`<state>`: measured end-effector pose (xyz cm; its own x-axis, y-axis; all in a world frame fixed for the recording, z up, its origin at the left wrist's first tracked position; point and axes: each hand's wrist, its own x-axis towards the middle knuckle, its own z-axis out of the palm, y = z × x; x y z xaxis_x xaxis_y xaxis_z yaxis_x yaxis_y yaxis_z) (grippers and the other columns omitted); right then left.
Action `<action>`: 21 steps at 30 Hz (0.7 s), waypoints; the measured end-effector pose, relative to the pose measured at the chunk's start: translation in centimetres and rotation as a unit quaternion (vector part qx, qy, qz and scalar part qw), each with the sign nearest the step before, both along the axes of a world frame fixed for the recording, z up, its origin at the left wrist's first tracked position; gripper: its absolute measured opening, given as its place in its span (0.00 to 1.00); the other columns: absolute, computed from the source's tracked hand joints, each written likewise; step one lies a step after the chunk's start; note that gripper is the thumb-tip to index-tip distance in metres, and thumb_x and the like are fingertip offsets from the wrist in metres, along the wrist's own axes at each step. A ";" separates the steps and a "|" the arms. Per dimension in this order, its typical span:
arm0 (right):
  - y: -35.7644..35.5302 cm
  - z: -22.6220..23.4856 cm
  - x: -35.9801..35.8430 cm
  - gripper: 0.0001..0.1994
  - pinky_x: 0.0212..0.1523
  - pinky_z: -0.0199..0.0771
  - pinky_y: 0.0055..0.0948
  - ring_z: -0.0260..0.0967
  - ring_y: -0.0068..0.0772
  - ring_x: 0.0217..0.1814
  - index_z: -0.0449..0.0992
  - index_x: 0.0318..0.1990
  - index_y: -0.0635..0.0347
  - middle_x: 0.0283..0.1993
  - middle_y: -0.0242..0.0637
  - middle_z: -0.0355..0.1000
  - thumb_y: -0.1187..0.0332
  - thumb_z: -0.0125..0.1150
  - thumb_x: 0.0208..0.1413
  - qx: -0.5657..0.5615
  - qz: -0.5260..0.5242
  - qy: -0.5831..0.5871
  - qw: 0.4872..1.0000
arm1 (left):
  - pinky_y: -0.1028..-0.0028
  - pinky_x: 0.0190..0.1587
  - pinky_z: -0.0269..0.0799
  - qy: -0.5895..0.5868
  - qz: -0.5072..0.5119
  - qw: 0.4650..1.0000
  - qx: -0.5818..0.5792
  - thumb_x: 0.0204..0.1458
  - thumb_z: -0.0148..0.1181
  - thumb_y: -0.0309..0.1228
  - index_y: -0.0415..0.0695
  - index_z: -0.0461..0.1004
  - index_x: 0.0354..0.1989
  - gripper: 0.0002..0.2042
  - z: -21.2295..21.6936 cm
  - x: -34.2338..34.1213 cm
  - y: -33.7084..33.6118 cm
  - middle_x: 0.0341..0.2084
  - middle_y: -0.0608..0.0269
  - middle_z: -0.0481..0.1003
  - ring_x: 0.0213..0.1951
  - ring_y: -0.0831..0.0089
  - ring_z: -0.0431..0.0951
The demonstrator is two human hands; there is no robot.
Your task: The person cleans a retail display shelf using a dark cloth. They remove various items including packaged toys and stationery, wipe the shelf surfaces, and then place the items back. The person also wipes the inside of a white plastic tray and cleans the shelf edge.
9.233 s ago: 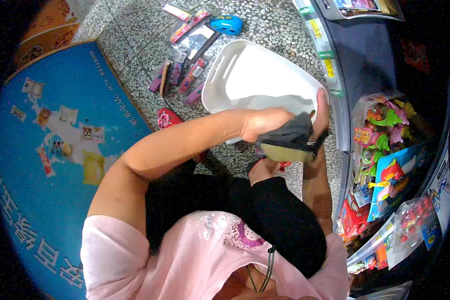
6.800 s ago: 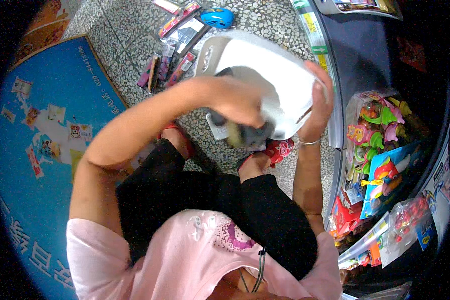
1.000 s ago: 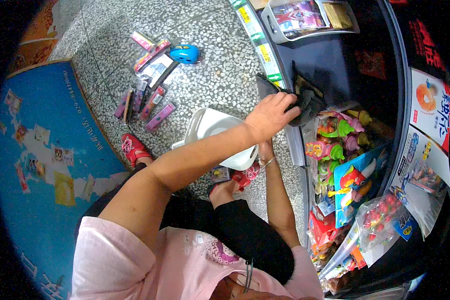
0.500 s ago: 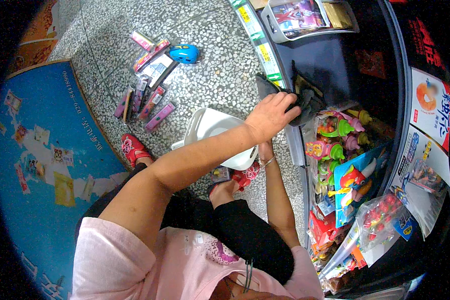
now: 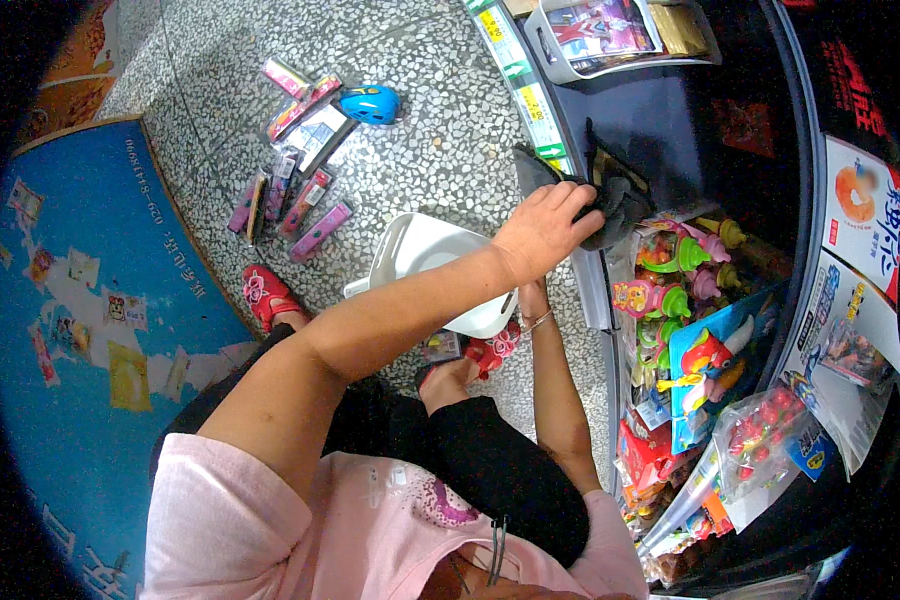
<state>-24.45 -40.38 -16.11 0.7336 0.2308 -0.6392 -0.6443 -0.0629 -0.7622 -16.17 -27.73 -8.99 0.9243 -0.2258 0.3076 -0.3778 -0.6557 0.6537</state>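
My left hand (image 5: 553, 228) reaches across to the shelf's front edge, its fingers curled over a dark grey cloth (image 5: 622, 205). Part of the cloth lies bunched on the dark shelf and part hangs over the price-label strip. Below my left wrist, my right hand (image 5: 533, 294) shows only in part. Its fingers are hidden behind the left forearm, and a bracelet circles the wrist. Under my left forearm a white plastic basket (image 5: 394, 246) stands on the floor, close to my right hand; whether they touch I cannot tell.
On the dark shelf (image 5: 670, 110) are a white bin (image 5: 560, 62) of card packs and bright plastic toys (image 5: 675, 255). Several small packages (image 5: 305, 205) and a blue rounded case (image 5: 370, 104) lie on the speckled floor. A blue panel (image 5: 110, 260) stands at the left.
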 end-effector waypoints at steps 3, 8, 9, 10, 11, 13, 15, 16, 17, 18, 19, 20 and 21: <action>0.0 -0.2 0.0 0.32 0.62 0.55 0.32 0.52 0.33 0.66 0.53 0.64 0.63 0.65 0.39 0.54 0.53 0.51 0.59 0.004 0.014 -0.010 1.000 | 0.67 0.44 0.68 0.012 -0.004 1.000 0.005 0.44 0.52 0.30 0.48 0.72 0.40 0.13 -0.2 0.0 0.0 0.45 0.59 0.66 0.46 0.62 0.68; -0.3 -0.8 -0.2 0.32 0.61 0.57 0.33 0.53 0.34 0.64 0.56 0.63 0.62 0.63 0.38 0.56 0.53 0.55 0.56 0.026 -0.006 0.003 1.000 | 0.67 0.44 0.68 0.012 -0.004 1.000 0.006 0.44 0.53 0.31 0.48 0.72 0.40 0.13 -0.1 0.0 0.1 0.45 0.59 0.66 0.46 0.62 0.68; -0.7 -2.2 -0.6 0.32 0.61 0.57 0.33 0.53 0.34 0.64 0.55 0.63 0.62 0.63 0.37 0.56 0.53 0.55 0.57 0.044 -0.011 0.005 0.999 | 0.67 0.44 0.68 0.010 -0.003 1.000 0.004 0.44 0.53 0.31 0.48 0.72 0.40 0.13 -0.1 0.0 0.0 0.45 0.59 0.66 0.46 0.62 0.68; -1.6 -4.5 -1.4 0.32 0.61 0.57 0.33 0.53 0.33 0.64 0.55 0.63 0.62 0.63 0.37 0.57 0.53 0.55 0.57 0.059 -0.019 0.005 0.998 | 0.67 0.45 0.68 0.010 -0.006 1.000 0.000 0.44 0.53 0.31 0.48 0.72 0.40 0.13 0.0 0.0 -0.2 0.45 0.59 0.66 0.46 0.62 0.68; -1.6 -5.2 -1.6 0.31 0.61 0.57 0.33 0.53 0.33 0.64 0.55 0.63 0.62 0.63 0.37 0.57 0.54 0.55 0.57 0.077 -0.024 0.008 0.997 | 0.67 0.45 0.68 0.012 -0.004 1.000 0.000 0.44 0.53 0.31 0.48 0.72 0.40 0.13 -0.1 0.0 -0.2 0.45 0.59 0.66 0.46 0.62 0.68; -1.9 -5.7 -1.8 0.31 0.61 0.57 0.33 0.53 0.33 0.64 0.55 0.63 0.62 0.62 0.37 0.57 0.54 0.54 0.58 0.075 -0.017 0.004 0.997 | 0.67 0.45 0.68 0.013 -0.002 1.000 0.000 0.45 0.53 0.31 0.48 0.72 0.40 0.13 -0.1 0.0 -0.2 0.45 0.59 0.66 0.46 0.61 0.68; -1.7 -5.6 -1.7 0.30 0.61 0.57 0.32 0.54 0.32 0.63 0.55 0.63 0.63 0.62 0.37 0.57 0.55 0.53 0.59 0.069 -0.011 -0.001 0.998 | 0.66 0.46 0.68 0.014 0.000 1.000 0.001 0.45 0.53 0.31 0.48 0.72 0.40 0.13 -0.1 -0.1 0.0 0.45 0.59 0.66 0.46 0.61 0.68; -1.5 -5.1 -1.6 0.29 0.61 0.57 0.32 0.54 0.32 0.63 0.55 0.63 0.63 0.62 0.37 0.57 0.56 0.53 0.59 0.061 -0.010 -0.006 0.998 | 0.66 0.46 0.68 0.012 -0.002 1.000 0.000 0.45 0.53 0.31 0.48 0.72 0.40 0.13 -0.2 -0.1 -0.1 0.45 0.59 0.66 0.46 0.61 0.68; -1.4 -4.7 -1.4 0.29 0.61 0.57 0.32 0.54 0.32 0.63 0.56 0.63 0.63 0.62 0.37 0.58 0.56 0.52 0.59 0.053 -0.009 -0.011 0.999 | 0.67 0.46 0.68 0.011 -0.004 1.000 -0.001 0.45 0.53 0.31 0.48 0.72 0.41 0.13 -0.3 0.0 -0.1 0.45 0.59 0.66 0.46 0.62 0.68; -1.4 -4.1 -1.4 0.28 0.60 0.58 0.32 0.54 0.32 0.63 0.56 0.62 0.63 0.61 0.37 0.58 0.57 0.52 0.60 0.025 -0.017 -0.002 1.000 | 0.67 0.46 0.68 0.009 -0.006 1.000 -0.002 0.45 0.53 0.31 0.48 0.72 0.41 0.13 -0.3 0.0 -0.2 0.45 0.59 0.66 0.46 0.62 0.68; -0.2 -1.8 -0.5 0.28 0.60 0.58 0.32 0.54 0.32 0.63 0.56 0.62 0.63 0.61 0.37 0.58 0.58 0.52 0.60 0.003 -0.019 0.010 1.000 | 0.67 0.46 0.68 0.012 -0.003 1.000 0.003 0.45 0.53 0.31 0.48 0.72 0.41 0.13 -0.5 -0.1 0.1 0.45 0.59 0.67 0.46 0.62 0.68; 0.4 -0.3 0.0 0.27 0.60 0.58 0.32 0.55 0.31 0.63 0.56 0.62 0.63 0.61 0.37 0.59 0.58 0.52 0.60 -0.024 -0.025 0.019 0.999 | 0.66 0.46 0.68 0.013 -0.004 1.000 0.005 0.45 0.53 0.31 0.48 0.72 0.41 0.13 -0.5 -0.1 0.1 0.45 0.59 0.67 0.46 0.62 0.68; 0.5 -0.1 0.0 0.27 0.60 0.58 0.31 0.55 0.31 0.62 0.57 0.62 0.63 0.60 0.37 0.60 0.58 0.52 0.60 -0.018 -0.027 0.017 0.999 | 0.66 0.45 0.68 0.015 -0.006 1.000 0.007 0.45 0.53 0.31 0.48 0.72 0.41 0.13 -0.4 -0.1 0.1 0.44 0.59 0.67 0.46 0.62 0.68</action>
<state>-24.50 -39.91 -16.21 0.7226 0.1683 -0.6705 -0.6725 -0.0536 -0.7382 -16.22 -27.61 -9.40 0.9302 -0.2405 0.2774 -0.3662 -0.6609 0.6551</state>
